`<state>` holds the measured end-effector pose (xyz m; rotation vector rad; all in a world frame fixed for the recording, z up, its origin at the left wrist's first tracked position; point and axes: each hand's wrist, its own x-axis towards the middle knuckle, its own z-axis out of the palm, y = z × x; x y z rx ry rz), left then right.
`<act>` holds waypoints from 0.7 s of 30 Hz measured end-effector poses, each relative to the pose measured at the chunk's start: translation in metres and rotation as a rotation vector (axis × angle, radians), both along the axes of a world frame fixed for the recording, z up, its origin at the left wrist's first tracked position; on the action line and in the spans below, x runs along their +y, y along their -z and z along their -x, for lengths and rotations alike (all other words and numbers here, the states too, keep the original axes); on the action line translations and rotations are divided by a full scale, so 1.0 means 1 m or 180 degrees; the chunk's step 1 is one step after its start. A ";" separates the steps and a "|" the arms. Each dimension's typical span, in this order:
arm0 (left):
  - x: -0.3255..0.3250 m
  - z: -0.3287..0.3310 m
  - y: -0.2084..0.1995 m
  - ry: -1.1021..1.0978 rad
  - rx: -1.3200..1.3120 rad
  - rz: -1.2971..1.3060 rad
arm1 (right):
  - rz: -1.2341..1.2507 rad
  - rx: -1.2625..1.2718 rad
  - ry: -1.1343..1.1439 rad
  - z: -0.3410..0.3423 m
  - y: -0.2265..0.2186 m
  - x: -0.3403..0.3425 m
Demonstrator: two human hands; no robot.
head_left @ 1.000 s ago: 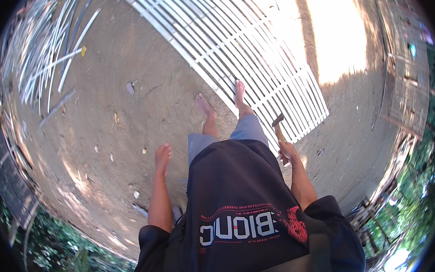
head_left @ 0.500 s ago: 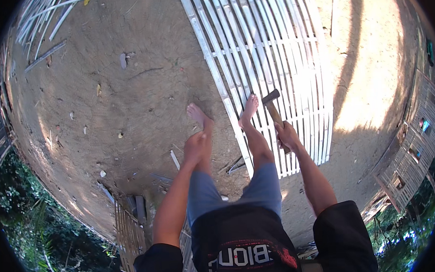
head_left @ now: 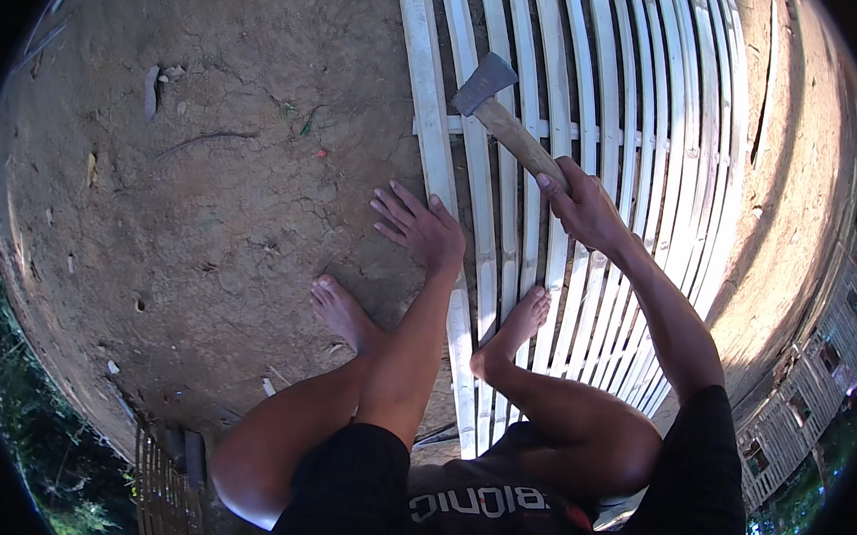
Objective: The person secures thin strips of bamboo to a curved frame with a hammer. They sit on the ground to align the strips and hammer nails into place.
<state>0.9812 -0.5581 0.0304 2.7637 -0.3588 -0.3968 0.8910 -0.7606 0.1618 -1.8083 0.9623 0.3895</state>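
Observation:
My right hand [head_left: 587,204] is wrapped round the wooden handle of a small axe [head_left: 519,136]. Its dark metal head lies over the slats near a crosspiece. Beneath it spreads a panel of pale split-bamboo slats [head_left: 430,101] on the ground. My left hand [head_left: 424,227] has its fingers spread, with the thumb side at the panel's outer left slat; whether it presses on the slat or only hovers there I cannot tell. One bare foot [head_left: 525,318] rests on the slats, the other [head_left: 341,310] on the dirt.
Bare cracked earth [head_left: 228,191] stretches to the left, with small stones, dry leaves and a thin twig. A slatted wooden piece [head_left: 168,499] stands at the lower left. To the far right is a woven bamboo wall [head_left: 800,411] with openings.
I have squatted from standing, so the panel looks nearer. The axe has swung forward and left over the slats. My left hand has reached to the panel's edge and its fingers have spread.

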 end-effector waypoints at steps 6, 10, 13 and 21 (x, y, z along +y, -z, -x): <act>-0.005 0.010 0.015 -0.0006 -0.0216 -0.0044 | 0.0259 -0.0033 -0.0645 -0.027 0.038 -0.050; -0.007 0.010 0.012 -0.0002 -0.0349 -0.0027 | -0.0056 -0.0263 -0.0316 -0.050 0.041 -0.059; -0.003 0.010 0.014 -0.0004 -0.0347 -0.0054 | 0.0422 0.0045 -0.1771 -0.041 0.059 -0.070; -0.005 0.013 0.010 0.0060 -0.0294 -0.0115 | 0.0102 -0.0437 -0.0689 -0.036 0.073 -0.072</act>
